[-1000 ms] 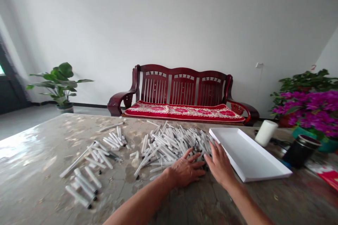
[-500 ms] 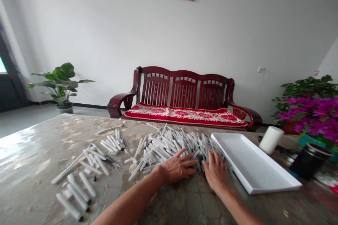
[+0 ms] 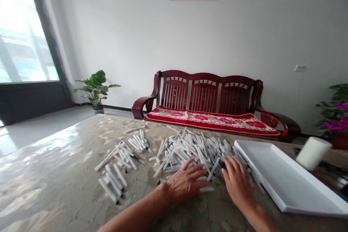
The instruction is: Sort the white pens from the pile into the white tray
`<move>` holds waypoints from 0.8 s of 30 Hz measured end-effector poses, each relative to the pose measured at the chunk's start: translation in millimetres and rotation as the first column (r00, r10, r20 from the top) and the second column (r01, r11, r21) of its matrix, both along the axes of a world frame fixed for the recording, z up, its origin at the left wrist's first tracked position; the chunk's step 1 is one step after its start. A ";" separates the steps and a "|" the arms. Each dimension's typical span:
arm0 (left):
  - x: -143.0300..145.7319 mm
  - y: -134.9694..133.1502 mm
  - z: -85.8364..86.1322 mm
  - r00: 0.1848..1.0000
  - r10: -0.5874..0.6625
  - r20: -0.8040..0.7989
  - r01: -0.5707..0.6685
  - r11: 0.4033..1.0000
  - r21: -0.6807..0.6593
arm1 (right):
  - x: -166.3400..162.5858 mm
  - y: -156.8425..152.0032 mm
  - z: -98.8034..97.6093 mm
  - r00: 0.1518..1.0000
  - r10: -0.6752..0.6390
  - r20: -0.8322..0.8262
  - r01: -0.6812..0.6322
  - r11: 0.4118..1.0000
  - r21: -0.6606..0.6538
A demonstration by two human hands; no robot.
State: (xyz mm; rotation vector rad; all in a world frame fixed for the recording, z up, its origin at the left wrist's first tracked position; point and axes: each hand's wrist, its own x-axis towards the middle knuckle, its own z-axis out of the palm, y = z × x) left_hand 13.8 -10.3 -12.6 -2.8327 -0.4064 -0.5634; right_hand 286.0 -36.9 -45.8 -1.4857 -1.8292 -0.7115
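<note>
A big heap of white pen-like tubes [image 3: 195, 148] lies on the marbled table [image 3: 59, 174]. My left hand [image 3: 185, 183] rests flat on the near edge of the heap, fingers spread over a few tubes. My right hand [image 3: 237, 181] lies beside it, fingers stretched onto the heap's right side, close to the white tray [image 3: 288, 181]. Neither hand grips anything that I can see.
Smaller groups of white tubes [image 3: 116, 174] lie to the left. A white cylinder [image 3: 312, 152] stands behind the tray. Beyond the table are a red wooden bench [image 3: 212, 105], a green pot plant [image 3: 95, 87], purple flowers [image 3: 337, 121] and a large window [image 3: 21, 43].
The view has swung to the left, bringing the window in. Both hands have stayed on the near edge of the heap, shifting slightly over the tubes.
</note>
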 end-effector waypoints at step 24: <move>-96.6 73.6 22.7 0.103 0.971 -0.216 -0.917 0.008 -0.399 | -110.8 -4.0 9.9 0.887 0.455 0.080 -0.432 0.877 -0.209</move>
